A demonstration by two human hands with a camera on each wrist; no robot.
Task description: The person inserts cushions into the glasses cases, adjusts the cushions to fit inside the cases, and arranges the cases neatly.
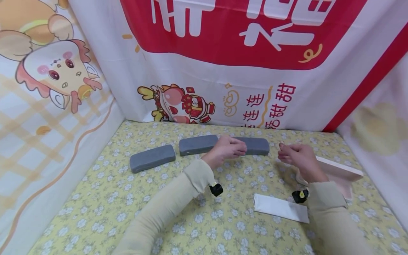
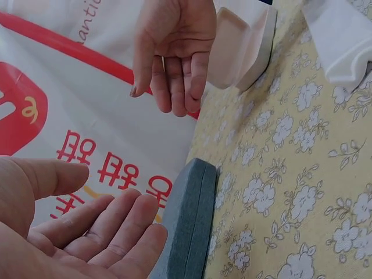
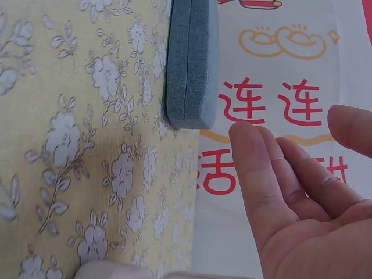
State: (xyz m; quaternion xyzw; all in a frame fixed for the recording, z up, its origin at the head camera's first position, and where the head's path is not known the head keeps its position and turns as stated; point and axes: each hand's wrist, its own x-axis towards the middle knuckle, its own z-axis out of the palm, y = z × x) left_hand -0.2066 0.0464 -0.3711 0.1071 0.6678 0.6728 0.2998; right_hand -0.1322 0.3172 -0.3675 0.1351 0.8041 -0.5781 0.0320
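Three grey-blue cases, shaped like glasses cases and closed, lie in a row along the far side: the left case [image 1: 152,158], the middle case [image 1: 197,144] and the right case [image 1: 259,146]. My left hand [image 1: 227,148] hovers in front of the right case and hides its left end. It holds nothing, its fingers loosely bent. To the right of that case is my right hand [image 1: 299,159], also holding nothing, palm turned inward. An open case with a pale pink inside [image 2: 232,49] lies just beyond my right wrist, partly hidden by it in the head view.
A flat white folded cloth or pouch [image 1: 280,208] lies near my right forearm. Yellow flowered cloth [image 1: 204,226] covers the table. Printed white hangings [image 1: 229,71] stand behind the cases and at both sides.
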